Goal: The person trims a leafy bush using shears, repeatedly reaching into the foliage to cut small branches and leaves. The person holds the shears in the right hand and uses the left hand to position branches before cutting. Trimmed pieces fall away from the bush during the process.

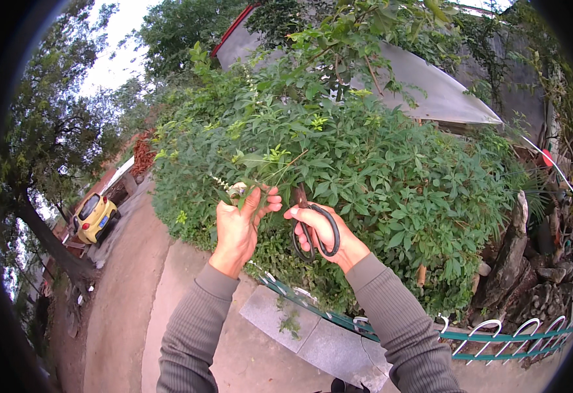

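Note:
Dense green shrubs point(365, 172) fill the middle of the view, in front of both hands. My left hand point(239, 221) holds leafy sprigs point(252, 189) between thumb and fingers, with a pale flower spike point(220, 182) beside them. Just to its right, my right hand point(328, 231) grips a pair of scissors point(334, 236) with black loop handles. The brownish blades point(300, 194) point up and away towards the foliage; whether they are apart cannot be told.
A low green and white metal fence point(497, 336) curves along the bed, beside stone slabs point(311, 331) with cut sprigs point(290, 323) on them. Weathered wood point(509, 255) stands at right. A yellow car point(93, 217) is parked at left, near a tree trunk point(53, 240).

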Demonstrator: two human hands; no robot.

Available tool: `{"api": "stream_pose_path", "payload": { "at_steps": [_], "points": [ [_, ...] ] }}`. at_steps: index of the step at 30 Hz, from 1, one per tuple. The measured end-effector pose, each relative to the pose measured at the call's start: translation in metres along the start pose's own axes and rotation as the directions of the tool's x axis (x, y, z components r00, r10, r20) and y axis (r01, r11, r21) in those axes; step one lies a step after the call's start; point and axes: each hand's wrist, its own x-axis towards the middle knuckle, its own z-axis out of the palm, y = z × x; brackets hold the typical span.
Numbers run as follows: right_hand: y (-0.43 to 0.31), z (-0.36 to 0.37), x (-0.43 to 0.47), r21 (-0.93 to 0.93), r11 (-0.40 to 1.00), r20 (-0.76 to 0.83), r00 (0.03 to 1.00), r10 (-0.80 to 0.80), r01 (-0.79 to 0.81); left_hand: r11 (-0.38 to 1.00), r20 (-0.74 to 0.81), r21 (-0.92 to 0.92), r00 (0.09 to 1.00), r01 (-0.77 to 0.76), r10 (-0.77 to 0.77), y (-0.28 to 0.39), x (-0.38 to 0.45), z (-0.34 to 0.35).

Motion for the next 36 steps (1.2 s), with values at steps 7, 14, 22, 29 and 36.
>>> {"api": "stream_pose_path", "payload": {
  "at_steps": [7, 14, 22, 29, 36],
  "points": [
    [0.017, -0.006, -0.025, 0.039, 0.997, -0.059, 0.996, -0.07, 0.072, 0.985, -0.165, -0.127, 0.982, -0.118, 0.096, 0.041, -0.016, -0.02],
    [0.021, -0.024, -0.033, 0.214, 0.97, 0.183, 0.98, 0.073, -0.112, 0.947, -0.306, 0.31, 0.952, 0.079, 0.02, 0.019, -0.064, -0.087],
    [0.006, -0.034, -0.016, 0.18, 0.967, 0.251, 0.959, 0.132, -0.18, 0.389, 0.097, 0.908, 0.983, -0.153, 0.158, -0.014, -0.046, -0.03],
    [-0.013, -0.036, 0.009, 0.275, 0.951, 0.327, 0.944, 0.044, -0.139, 0.334, 0.144, 0.932, 0.99, -0.139, 0.009, 0.023, 0.035, 0.035],
    [-0.006, -0.029, 0.024, 0.21, 0.968, 0.25, 0.964, 0.084, -0.139, 0.297, 0.427, 0.857, 0.903, -0.422, 0.05, 0.017, 0.047, 0.035]
  ]
}}
